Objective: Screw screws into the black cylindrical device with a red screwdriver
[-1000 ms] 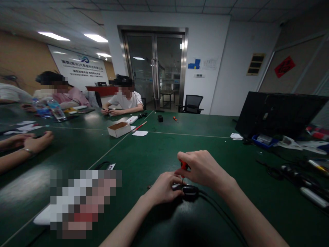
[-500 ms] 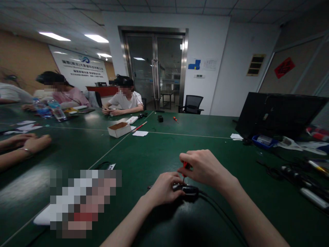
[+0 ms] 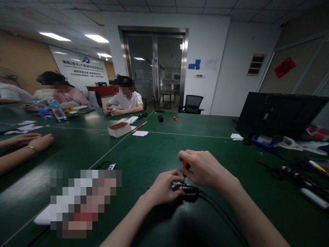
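Note:
My right hand (image 3: 203,168) is closed round a small red-handled screwdriver (image 3: 185,166), held upright with its tip down on a small black device (image 3: 189,190) on the green table (image 3: 159,151). My left hand (image 3: 164,187) is closed on the left end of that device and presses it to the table. A black cable (image 3: 221,214) runs from the device towards the lower right, under my right forearm.
A black monitor (image 3: 277,113) stands at the right with cables, tools and a blue tray (image 3: 263,140) by it. A small open cardboard box (image 3: 118,129), papers and another red screwdriver (image 3: 175,119) lie farther off. Other people sit at the left and far side; someone's forearms (image 3: 23,147) rest at the left edge.
My right hand has shifted slightly on the screwdriver handle, which stays upright on the device. The forearms at the left edge moved a little.

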A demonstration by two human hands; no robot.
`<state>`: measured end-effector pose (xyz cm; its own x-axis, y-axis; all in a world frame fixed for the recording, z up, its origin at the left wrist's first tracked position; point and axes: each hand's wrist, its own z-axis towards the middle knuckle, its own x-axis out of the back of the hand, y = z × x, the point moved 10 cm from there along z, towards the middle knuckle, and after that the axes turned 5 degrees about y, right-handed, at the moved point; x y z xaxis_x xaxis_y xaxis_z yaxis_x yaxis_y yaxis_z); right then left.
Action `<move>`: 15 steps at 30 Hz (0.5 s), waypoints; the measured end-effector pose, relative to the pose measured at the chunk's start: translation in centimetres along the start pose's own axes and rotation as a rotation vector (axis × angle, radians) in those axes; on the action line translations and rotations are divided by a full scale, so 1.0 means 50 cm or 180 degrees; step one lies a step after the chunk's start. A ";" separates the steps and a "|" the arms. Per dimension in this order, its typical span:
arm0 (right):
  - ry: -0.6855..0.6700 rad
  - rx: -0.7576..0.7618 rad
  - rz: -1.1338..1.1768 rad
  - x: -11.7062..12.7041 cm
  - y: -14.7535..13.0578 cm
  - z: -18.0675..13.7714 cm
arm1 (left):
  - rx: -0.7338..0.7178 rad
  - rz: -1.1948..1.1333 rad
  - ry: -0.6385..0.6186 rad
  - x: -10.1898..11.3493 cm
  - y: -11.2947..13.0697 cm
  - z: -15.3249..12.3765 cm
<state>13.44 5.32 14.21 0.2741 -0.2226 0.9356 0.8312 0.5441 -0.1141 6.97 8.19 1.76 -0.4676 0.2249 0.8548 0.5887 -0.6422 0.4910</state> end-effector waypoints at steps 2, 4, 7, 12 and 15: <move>-0.0015 -0.0037 -0.0200 -0.002 0.003 0.003 | 0.0005 0.0008 0.0012 -0.001 0.000 0.000; 0.0008 -0.0018 -0.0261 -0.001 0.002 0.004 | 0.0016 0.0015 -0.0007 -0.004 -0.003 0.001; 0.0089 0.0144 0.0027 0.006 -0.010 0.000 | 0.0037 0.0028 -0.0066 -0.009 -0.008 0.002; -0.0034 0.0188 0.0549 -0.003 -0.015 -0.007 | 0.0047 0.0010 -0.0109 -0.010 -0.011 0.004; -0.0017 0.0093 0.0366 -0.003 -0.009 -0.004 | 0.0097 0.0076 -0.0164 -0.010 -0.011 0.002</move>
<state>13.12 4.95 14.04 0.3643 -0.1531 0.9186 0.7799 0.5893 -0.2111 6.97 8.50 1.07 -0.4192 0.2476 0.8734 0.6194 -0.6254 0.4746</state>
